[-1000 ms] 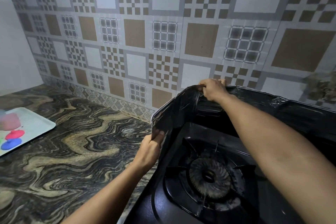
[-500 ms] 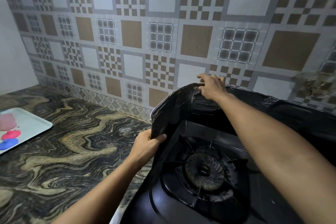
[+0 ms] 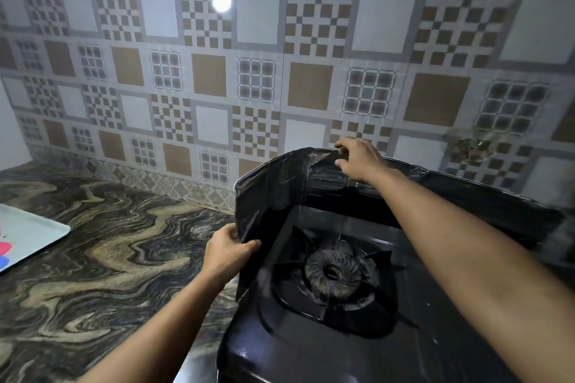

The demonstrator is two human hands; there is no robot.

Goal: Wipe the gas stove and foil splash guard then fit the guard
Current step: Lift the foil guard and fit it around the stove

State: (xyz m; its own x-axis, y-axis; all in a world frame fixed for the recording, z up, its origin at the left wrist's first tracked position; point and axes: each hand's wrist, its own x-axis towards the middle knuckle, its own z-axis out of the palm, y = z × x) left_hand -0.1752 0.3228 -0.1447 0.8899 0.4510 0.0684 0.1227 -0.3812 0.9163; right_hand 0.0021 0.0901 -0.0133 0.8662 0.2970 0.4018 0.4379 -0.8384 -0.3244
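1. Head view, looking forward and down: a black gas stove [image 3: 311,345] stands at the right end of the marbled desk [image 3: 102,258], close to the tiled back wall [image 3: 217,78].
2. Foil splash guard [image 3: 267,196], dark and glossy here, stands upright around the stove's back and left sides; its left panel runs along the stove's left edge, and its back panel runs rightward along the rear edge, blurring toward the right border of the view.
3. Left hand [image 3: 228,250] grips the front lower edge of the left panel, fingers closed on the sheet with the thumb [image 3: 249,244] lying across its inner face.
4. Right hand [image 3: 357,157] rests on the top edge of the guard near the back-left corner fold, fingers curled over the rim and pinching it.
5. Burner [image 3: 334,272] and its pan support sit exposed inside the guard, untouched by either hand; no cloth is visible in either hand or on the stove.
6. Judged step: fitting the guard, the last part of the task, with wiping apparently finished.
7. Judged next move: seat the left panel flush against the stove's left edge and square the corner fold, pressing lightly, since thin foil creases or tears under a hard grip; whether the right end is seated cannot be told.
8. White tray [image 3: 28,236] lies at the desk's left edge, well apart from the stove.
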